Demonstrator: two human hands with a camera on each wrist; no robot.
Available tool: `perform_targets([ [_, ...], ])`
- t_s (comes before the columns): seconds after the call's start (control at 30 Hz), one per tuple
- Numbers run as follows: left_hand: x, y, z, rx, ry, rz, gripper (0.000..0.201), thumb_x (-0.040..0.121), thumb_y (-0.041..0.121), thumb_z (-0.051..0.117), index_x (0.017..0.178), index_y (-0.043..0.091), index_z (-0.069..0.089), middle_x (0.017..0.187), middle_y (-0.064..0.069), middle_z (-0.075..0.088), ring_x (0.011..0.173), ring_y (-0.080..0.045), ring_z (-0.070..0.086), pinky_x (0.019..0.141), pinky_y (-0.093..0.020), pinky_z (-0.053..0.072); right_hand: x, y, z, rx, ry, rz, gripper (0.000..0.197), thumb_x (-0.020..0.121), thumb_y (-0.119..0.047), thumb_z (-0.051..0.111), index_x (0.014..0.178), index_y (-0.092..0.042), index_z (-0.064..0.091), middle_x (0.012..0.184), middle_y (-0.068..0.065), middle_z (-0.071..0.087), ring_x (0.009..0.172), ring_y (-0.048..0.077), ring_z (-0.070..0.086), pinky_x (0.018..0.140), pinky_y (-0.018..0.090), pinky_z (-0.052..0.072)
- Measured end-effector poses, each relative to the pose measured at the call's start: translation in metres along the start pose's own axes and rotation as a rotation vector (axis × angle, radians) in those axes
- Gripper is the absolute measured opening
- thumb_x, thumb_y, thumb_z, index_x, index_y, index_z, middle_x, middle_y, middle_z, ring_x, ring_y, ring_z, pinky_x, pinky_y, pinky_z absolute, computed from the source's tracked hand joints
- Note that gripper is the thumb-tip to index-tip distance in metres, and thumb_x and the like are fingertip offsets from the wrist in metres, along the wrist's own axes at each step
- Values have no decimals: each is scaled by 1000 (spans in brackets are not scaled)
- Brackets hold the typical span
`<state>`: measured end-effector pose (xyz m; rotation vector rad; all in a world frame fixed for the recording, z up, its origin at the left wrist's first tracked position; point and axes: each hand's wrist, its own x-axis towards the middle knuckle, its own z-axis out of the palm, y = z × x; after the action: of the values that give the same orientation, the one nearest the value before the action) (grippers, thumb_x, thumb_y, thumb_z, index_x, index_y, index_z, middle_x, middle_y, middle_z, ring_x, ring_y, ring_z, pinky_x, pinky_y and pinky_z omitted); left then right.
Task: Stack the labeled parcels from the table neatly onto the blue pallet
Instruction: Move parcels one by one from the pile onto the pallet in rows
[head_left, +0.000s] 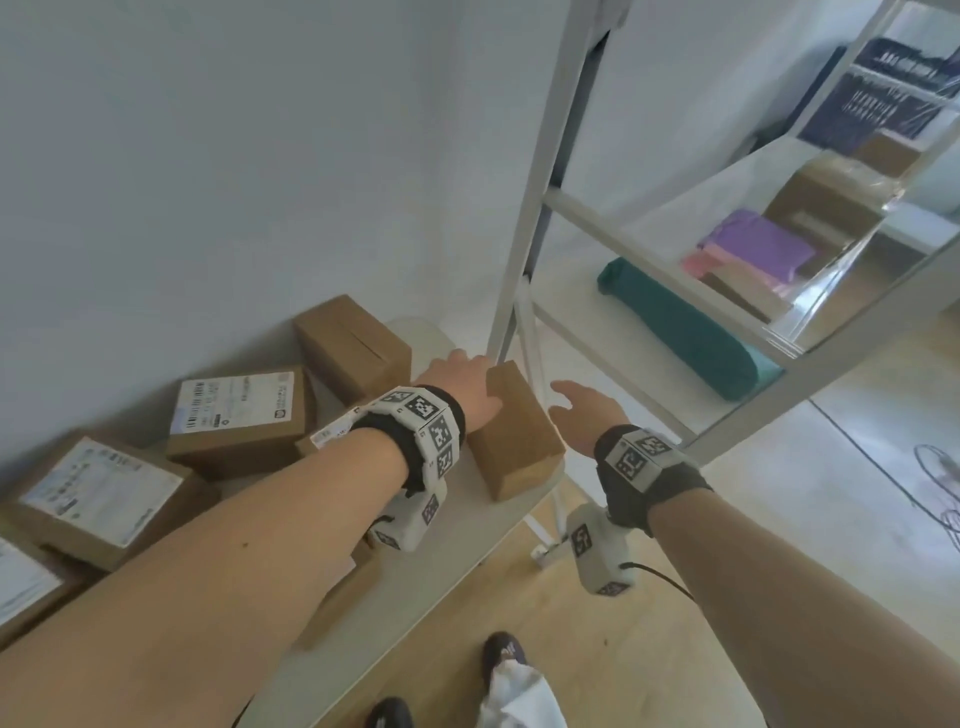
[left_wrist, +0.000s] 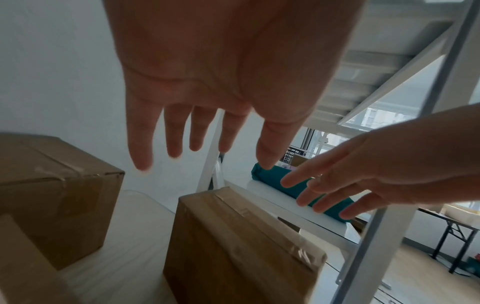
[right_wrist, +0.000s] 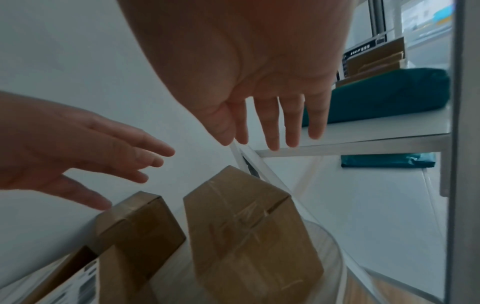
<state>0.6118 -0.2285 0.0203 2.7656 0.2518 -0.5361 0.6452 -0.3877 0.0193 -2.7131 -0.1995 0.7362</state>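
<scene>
Above the small parcel (head_left: 514, 431) at the table (head_left: 415, 587) corner, left hand (head_left: 457, 387) and right hand (head_left: 589, 413), fingers spread.

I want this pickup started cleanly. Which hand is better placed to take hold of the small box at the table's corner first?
Left. The left hand is already over the small box, fingers spread above its far end; the right hand hangs open beside it, off the table's edge.
</scene>
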Motion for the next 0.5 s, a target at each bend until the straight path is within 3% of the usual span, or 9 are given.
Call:
perform_targets([
  [0.13,25,10,5,2,-53,-113,53,93,41,45,138,15,36,134,-13,43,115,-31,52,86,-37,45,42,14,2,90,-81,3,48,97,-18,40,144,-20,36,147,6,41,131,27,44,107,33,35],
  [0.23,42,20,9,6,-100,-179,55,92,46,45,137,14,37,132,-13,47,115,-30,53,88,-37,46,69,25,1,259,-212,9,45,92,-7,44,137,-12,46,128,15,59,103,28,61,95,37,49],
  [0.3,51,27,13,9,-112,-221,62,91,52,44,139,14,34,135,-14,45,117,-31,52,91,-38,46,81,29,-2,289,-300,-36,38,92,-4,49,130,-8,54,124,16,62,89,21,59,85,35,53],
  [0.4,61,35,16,13,-115,-282,71,89,60,43,142,15,31,139,-15,39,118,-32,51,90,-39,45,97,35,-4,229,-353,-138,37,93,-3,48,127,-12,59,125,14,62,94,24,62,74,27,48],
  [0.5,68,39,24,-29,-150,-371,86,82,70,43,146,16,22,144,-16,33,121,-32,49,89,-38,45,106,39,-3,175,-385,-194,39,93,-1,46,127,-13,59,126,13,61,115,30,59,82,27,45],
])
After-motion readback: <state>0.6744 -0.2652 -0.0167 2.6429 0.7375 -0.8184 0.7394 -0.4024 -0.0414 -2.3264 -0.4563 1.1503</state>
